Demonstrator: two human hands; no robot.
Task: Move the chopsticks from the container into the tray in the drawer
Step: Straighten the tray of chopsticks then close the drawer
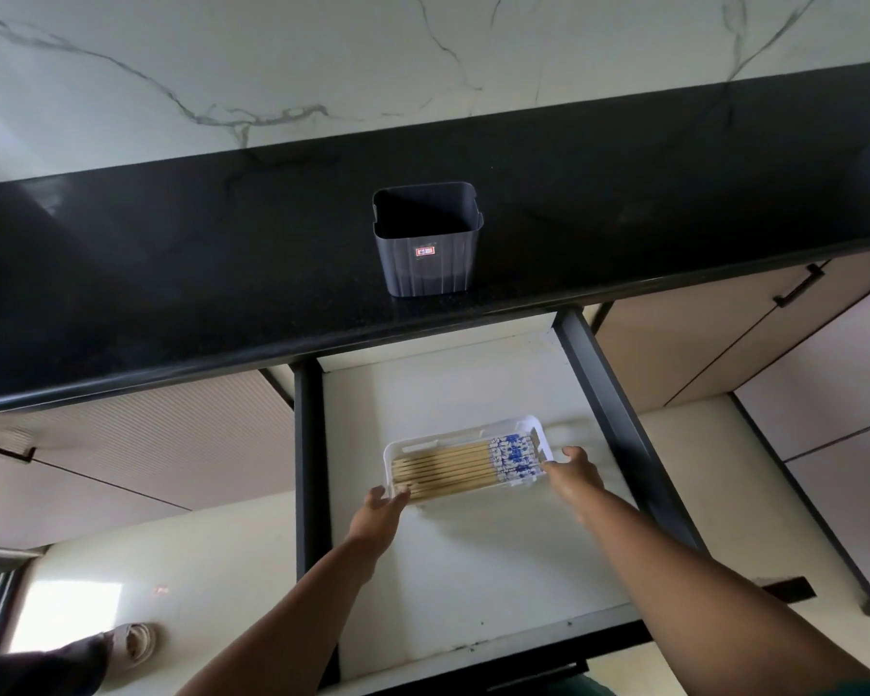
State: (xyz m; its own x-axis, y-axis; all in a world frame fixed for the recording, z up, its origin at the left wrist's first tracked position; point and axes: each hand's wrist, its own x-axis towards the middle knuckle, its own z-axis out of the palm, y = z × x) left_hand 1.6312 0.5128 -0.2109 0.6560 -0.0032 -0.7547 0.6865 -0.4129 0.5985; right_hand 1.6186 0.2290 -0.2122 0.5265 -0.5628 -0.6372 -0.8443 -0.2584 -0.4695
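Observation:
A white tray (425, 446) lies in the open drawer (453, 560). Several wooden chopsticks (453, 469) with blue-and-white patterned ends lie side by side in it. My left hand (380, 509) touches the tray's near left corner, fingers curled at its rim. My right hand (576, 474) rests against the tray's right end by the patterned tips. The dark grey container (427, 253) stands upright on the black countertop (172, 273), and nothing shows inside it.
The drawer's dark side rails (619, 409) run along both sides. Cabinet doors with black handles (799, 286) flank the drawer. A marble wall (322, 57) backs the counter. A foot in a sandal (131, 640) stands on the floor at lower left.

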